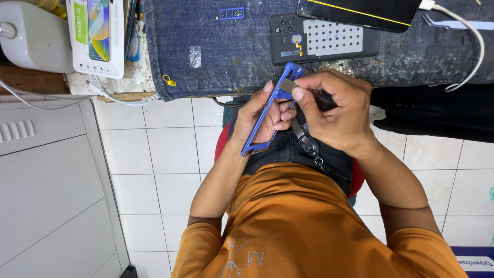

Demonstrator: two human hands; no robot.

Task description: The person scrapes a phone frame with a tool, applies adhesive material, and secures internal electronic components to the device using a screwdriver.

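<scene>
My left hand (262,116) holds a blue phone frame (267,112) edge-on over my lap, just below the bench edge. My right hand (334,110) grips a small dark-handled brush (289,85) whose bristles rest against the upper end of the frame. On the denim-covered bench (216,56) above lies an opened phone body (321,38) with a perforated grey plate, and beside it a dark phone screen (360,11).
A boxed screen protector (98,36) and a white appliance (33,36) stand at the bench's left. A white cable (476,46) loops at the right, near tweezers (447,23). White floor tiles (164,154) lie below, a grey cabinet (46,185) at left.
</scene>
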